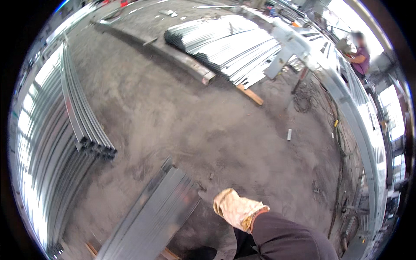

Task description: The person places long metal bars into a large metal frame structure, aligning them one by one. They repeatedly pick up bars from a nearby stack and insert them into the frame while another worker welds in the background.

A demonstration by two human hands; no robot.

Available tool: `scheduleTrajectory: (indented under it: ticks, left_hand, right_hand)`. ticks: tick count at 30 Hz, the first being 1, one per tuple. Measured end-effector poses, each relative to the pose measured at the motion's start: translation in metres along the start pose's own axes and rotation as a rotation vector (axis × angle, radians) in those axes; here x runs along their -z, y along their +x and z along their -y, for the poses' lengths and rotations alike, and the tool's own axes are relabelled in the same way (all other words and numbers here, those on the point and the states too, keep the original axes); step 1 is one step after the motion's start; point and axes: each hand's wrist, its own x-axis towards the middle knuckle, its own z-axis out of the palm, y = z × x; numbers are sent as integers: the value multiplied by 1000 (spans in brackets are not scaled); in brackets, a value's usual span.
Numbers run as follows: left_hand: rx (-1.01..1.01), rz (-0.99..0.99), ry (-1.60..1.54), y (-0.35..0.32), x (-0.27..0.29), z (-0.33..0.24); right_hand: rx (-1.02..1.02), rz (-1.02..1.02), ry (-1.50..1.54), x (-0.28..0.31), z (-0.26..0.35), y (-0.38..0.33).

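Observation:
My right hand (pixel 236 210), in a pale cream work glove, hangs in the lower middle, its dark sleeve coming in from the lower right. The back of the glove is toward me; its fingers are turned away, so their pose and anything in them are hidden. Just left of the glove, and apart from it, lies a stack of long dark-grey metal profiles (pixel 149 216). One narrow piece along its left side sticks out a little beyond the others at the far end. My left hand is out of view.
Bundles of metal tubes (pixel 84 117) lie at the left. Farther off are a heavy steel beam (pixel 173 58), a pile of shiny tubes (pixel 229 43) and a wooden block (pixel 250 95). Cables (pixel 340 134) and a long steel frame (pixel 357 117) run down the right. A person (pixel 359 56) stands beyond.

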Motion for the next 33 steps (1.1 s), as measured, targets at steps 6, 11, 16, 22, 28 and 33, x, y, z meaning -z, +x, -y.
scheduleTrajectory:
  ticks: [6, 11, 16, 22, 28, 33]
  left_hand:
    - [86, 520, 663, 7, 35, -145]
    - [-260, 692, 128, 2, 39, -261]
    - [-241, 705, 84, 33, 73, -336]
    - [-19, 697, 392, 142, 133, -340]
    - [-330, 419, 557, 180, 152, -456]
    - [-418, 431, 356, 173, 128, -616]
  right_hand:
    - [88, 61, 77, 23, -31, -169]
    - [-40, -171, 180, 124, 3, -289]
    - [-404, -260, -64, 296, 21, -378]
    - [-917, -426, 257, 343, -114, -466]
    - [-876, -482, 334, 415, -195, -457]
    - [-644, -566, 343, 500, -149, -382]
